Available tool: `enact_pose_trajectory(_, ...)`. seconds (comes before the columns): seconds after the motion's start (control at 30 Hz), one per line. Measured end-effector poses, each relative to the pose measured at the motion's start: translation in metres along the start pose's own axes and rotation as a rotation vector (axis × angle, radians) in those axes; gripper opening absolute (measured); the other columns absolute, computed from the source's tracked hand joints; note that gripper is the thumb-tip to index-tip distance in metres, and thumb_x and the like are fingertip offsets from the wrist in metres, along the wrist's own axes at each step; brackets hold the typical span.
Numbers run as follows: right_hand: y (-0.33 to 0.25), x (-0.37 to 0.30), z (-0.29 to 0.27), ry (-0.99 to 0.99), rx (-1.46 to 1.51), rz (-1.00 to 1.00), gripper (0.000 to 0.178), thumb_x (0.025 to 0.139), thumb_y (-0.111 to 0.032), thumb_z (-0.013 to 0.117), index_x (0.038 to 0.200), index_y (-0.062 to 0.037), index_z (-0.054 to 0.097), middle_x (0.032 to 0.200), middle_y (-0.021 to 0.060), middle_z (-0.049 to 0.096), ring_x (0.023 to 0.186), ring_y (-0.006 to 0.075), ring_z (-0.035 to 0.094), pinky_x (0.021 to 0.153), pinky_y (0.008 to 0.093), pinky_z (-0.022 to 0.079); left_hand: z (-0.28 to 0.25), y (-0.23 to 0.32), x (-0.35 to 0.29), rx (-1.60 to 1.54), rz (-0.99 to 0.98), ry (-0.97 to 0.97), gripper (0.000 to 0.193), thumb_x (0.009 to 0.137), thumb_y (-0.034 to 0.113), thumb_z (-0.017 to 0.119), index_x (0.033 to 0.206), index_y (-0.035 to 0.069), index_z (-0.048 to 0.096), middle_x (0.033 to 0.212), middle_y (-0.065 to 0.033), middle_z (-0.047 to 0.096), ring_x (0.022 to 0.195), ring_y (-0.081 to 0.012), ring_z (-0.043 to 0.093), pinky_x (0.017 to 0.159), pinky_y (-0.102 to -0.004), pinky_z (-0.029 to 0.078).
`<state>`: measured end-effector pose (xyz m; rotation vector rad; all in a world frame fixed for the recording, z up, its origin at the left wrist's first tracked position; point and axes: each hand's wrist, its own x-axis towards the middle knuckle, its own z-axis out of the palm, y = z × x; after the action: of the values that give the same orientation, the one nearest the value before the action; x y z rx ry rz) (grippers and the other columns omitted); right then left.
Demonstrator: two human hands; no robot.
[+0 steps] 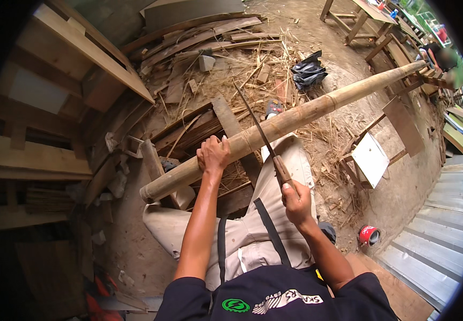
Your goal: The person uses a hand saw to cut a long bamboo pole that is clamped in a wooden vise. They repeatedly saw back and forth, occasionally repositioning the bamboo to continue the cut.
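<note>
Head view: bamboo pole (306, 112), tan, node-ringed, brown-blotched, crosses over right edge of wooden frame (225, 115). Long axis runs lower left to upper right, far end pointing away. Left hand (213, 154) grips pole; right hand (296, 201) holds handsaw (264, 136).

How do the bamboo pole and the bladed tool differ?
The bamboo pole is thick, round and pale tan; the bladed tool has a thin, dark blade. The pole looks far longer than the tool. The left hand clasps the pole; the right hand holds the tool. Both are elongated.
</note>
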<state>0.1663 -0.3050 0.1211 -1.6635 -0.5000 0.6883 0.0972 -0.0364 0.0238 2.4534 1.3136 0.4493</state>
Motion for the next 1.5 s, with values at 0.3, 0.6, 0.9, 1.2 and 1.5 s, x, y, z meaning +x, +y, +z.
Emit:
enact_pose_trajectory(0.3, 0.032, -0.002, 0.030, -0.011, -0.074, -0.053, 0.030, 0.095, -0.019, 0.052, 0.074, 0.0032, 0.054, 0.054, 0.0094, 0.044, 0.053, 0.0132, 0.043, 0.050, 0.0350, 0.037, -0.013, 0.011, -0.003, 0.086, -0.043, -0.148, 0.051, 0.094, 0.039, 0.045, 0.077, -0.002, 0.070, 0.081, -0.0243, 0.069, 0.075, -0.0402, 0.068, 0.077, -0.0486, 0.048)
enact_pose_trajectory(0.6, -0.039, -0.014, 0.027, -0.070, -0.247, 0.174, 0.029, 0.095, -0.020, 0.054, 0.078, 0.0033, 0.057, 0.054, 0.0096, 0.047, 0.054, 0.0116, 0.044, 0.050, 0.0356, 0.037, -0.014, 0.007, 0.017, 0.053, -0.121, -0.224, 0.052, 0.094, 0.041, 0.042, 0.087, 0.001, 0.075, 0.088, -0.0260, 0.069, 0.086, -0.0444, 0.068, 0.086, -0.0486, 0.050)
enact_pose_trajectory(0.9, 0.063, 0.027, 0.039, -0.052, 0.057, 0.017, 0.039, 0.096, -0.028, 0.053, 0.068, -0.0006, 0.053, 0.055, 0.0033, 0.047, 0.053, 0.0119, 0.047, 0.050, 0.0320, 0.037, -0.007, 0.000, 0.022, 0.048, -0.147, -0.270, 0.054, 0.092, 0.044, 0.042, 0.089, 0.002, 0.076, 0.088, -0.0272, 0.069, 0.088, -0.0461, 0.068, 0.085, -0.0494, 0.052)
enact_pose_trajectory(1.2, -0.066, 0.029, 0.019, -0.061, 0.110, 0.016, 0.039, 0.098, -0.030, 0.058, 0.070, -0.0024, 0.052, 0.059, -0.0041, 0.045, 0.057, 0.0037, 0.040, 0.049, 0.0258, 0.031, -0.021, 0.007, 0.025, -0.032, -0.279, -0.327, 0.052, 0.090, 0.045, 0.047, 0.086, 0.002, 0.076, 0.088, -0.0278, 0.069, 0.090, -0.0465, 0.067, 0.086, -0.0491, 0.051)
enact_pose_trajectory(1.5, -0.055, 0.021, -0.002, 0.019, 0.078, -0.071, 0.034, 0.099, -0.027, 0.058, 0.073, -0.0047, 0.053, 0.060, -0.0055, 0.045, 0.056, 0.0029, 0.039, 0.049, 0.0242, 0.030, -0.005, 0.001, -0.006, -0.117, 0.056, 0.123, 0.037, 0.090, 0.037, 0.060, 0.077, 0.004, 0.071, 0.078, -0.0191, 0.070, 0.079, -0.0393, 0.068, 0.075, -0.0463, 0.050)
